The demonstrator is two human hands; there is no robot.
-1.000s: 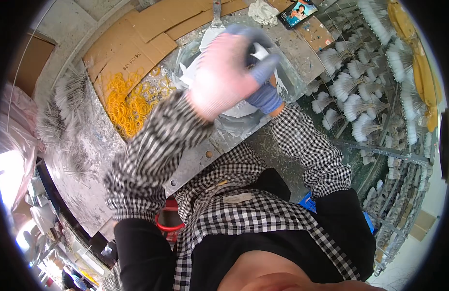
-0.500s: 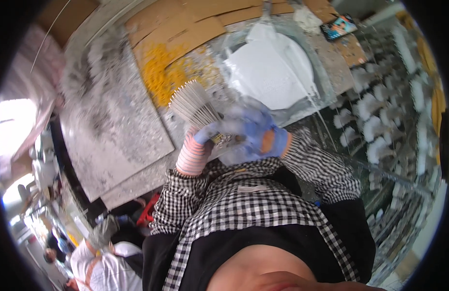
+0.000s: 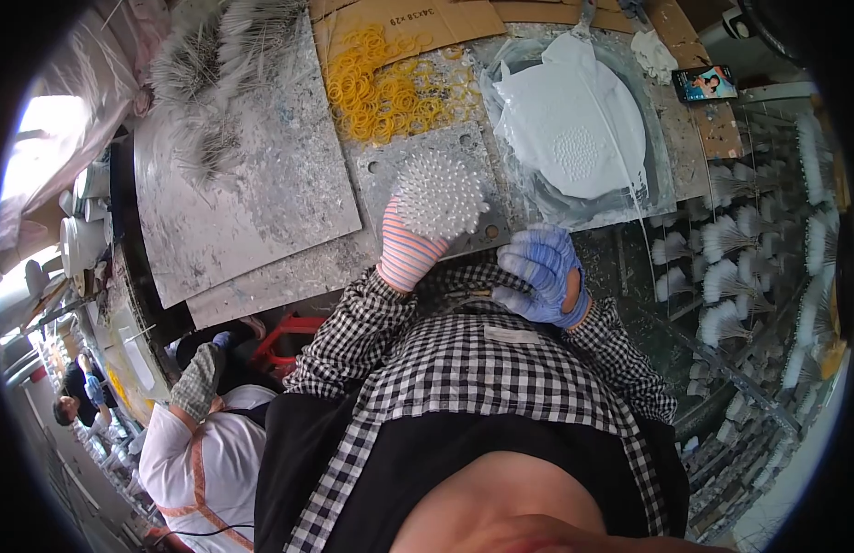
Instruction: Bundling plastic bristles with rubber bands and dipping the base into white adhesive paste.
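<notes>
My left hand (image 3: 411,255), in a pink striped glove, holds upright a bundle of thin sticks with white beaded tips (image 3: 440,194) fanned into a round head. It hovers over a grey metal plate (image 3: 427,175) on the workbench. My right hand (image 3: 544,274), in a blue glove stained with paint, is curled near my chest by my checked sleeve, just right of the bundle; whether it holds anything is hidden. A round tray of pale white paint (image 3: 574,120) lies beyond it, with a dotted print in the paint.
A heap of yellow rubber bands (image 3: 385,88) lies on cardboard at the back. Loose sticks (image 3: 206,83) are piled at the back left on a paint-spattered board (image 3: 252,194). Racks of dipped bundles (image 3: 749,249) stand to the right. A phone (image 3: 703,83) lies beyond the tray. Another person (image 3: 201,433) sits lower left.
The view has tilted back toward the bench. My left hand has raised the bundle upright over the plate, and my right hand has let go of it and drawn back to my chest.
</notes>
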